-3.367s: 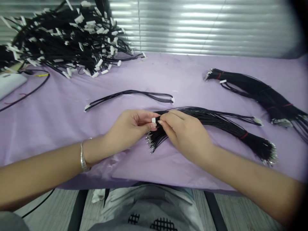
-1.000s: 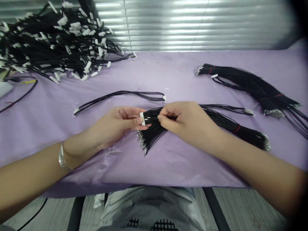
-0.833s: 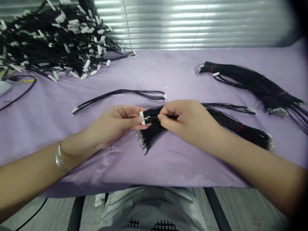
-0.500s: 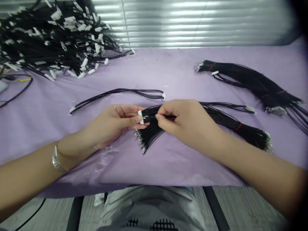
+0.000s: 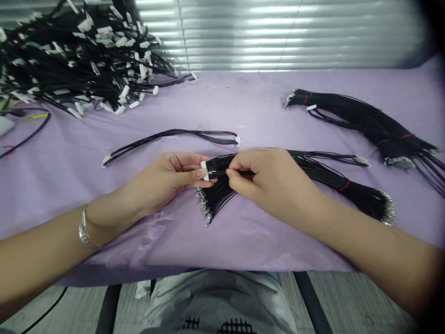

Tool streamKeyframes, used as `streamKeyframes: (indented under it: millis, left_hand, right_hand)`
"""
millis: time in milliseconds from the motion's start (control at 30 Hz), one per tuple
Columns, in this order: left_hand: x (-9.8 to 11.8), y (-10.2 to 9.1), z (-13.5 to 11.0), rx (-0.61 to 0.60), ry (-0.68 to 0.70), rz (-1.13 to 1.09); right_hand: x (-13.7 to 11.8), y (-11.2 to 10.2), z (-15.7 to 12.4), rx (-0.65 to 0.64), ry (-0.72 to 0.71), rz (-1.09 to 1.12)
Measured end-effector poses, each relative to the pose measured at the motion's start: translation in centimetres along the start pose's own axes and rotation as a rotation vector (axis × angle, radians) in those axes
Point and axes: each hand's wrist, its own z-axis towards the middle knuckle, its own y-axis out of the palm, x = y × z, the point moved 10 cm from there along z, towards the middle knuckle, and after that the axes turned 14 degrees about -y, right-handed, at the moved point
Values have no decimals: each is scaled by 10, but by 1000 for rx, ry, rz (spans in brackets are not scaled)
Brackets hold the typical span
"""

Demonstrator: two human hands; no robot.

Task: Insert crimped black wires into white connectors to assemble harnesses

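Note:
My left hand (image 5: pixel 166 182) pinches a small white connector (image 5: pixel 205 170) between thumb and forefinger. My right hand (image 5: pixel 270 181) pinches a thin black wire (image 5: pixel 218 172) whose tip meets the connector. Both hands hover over the fanned, metal-tipped end of a black wire bundle (image 5: pixel 323 178) tied with a red band, which lies across the purple cloth (image 5: pixel 222 106). Just beyond my hands lies a finished harness (image 5: pixel 174 135) with a white plug at each end.
A big heap of black harnesses with white plugs (image 5: pixel 83 51) fills the back left. Another red-banded wire bundle (image 5: pixel 365 121) lies at the back right. A loose black cable (image 5: pixel 28 135) curves at the left edge. Ribbed metal shutters stand behind the table.
The hands have stayed at the same spot over the bundle; the right fingers have kept the wire tip at the connector with only small shifts. The view has drifted slightly.

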Motion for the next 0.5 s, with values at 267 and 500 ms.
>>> streamKeyframes:
  millis: [267, 500]
  left_hand:
    - [0, -1, 1, -4, 2, 13]
    - [3, 2, 0, -16, 21, -7]
  right_hand:
    - [3, -2, 0, 16, 26, 1]
    - [-6, 6, 0, -39, -24, -2]
